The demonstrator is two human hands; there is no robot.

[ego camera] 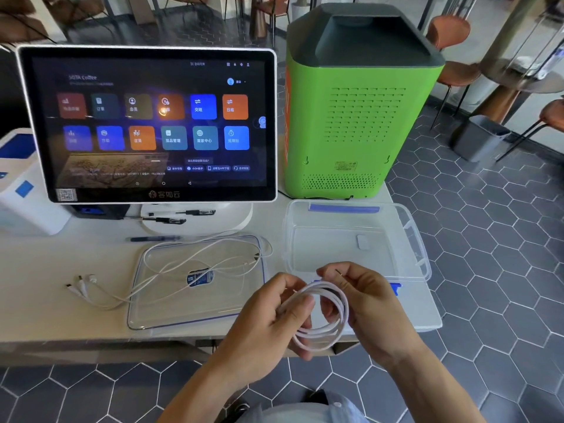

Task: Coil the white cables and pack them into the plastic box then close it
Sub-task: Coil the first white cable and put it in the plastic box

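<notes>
- Both hands held one coiled white cable (323, 315) in front of the table edge: the left hand (274, 312) pinched the loops on one side, the right hand (366, 303) closed its fingers round the other
- Behind them the clear plastic box (412, 236) stood open on the white table (61, 288), with a small white piece inside
- Its lid (171, 319) lay flat to the left, a second white cable (195, 257) sprawled loose across it, plugs off the lid's left edge
- Further back stood a touchscreen terminal (149, 123) and a green machine (360, 117)
</notes>
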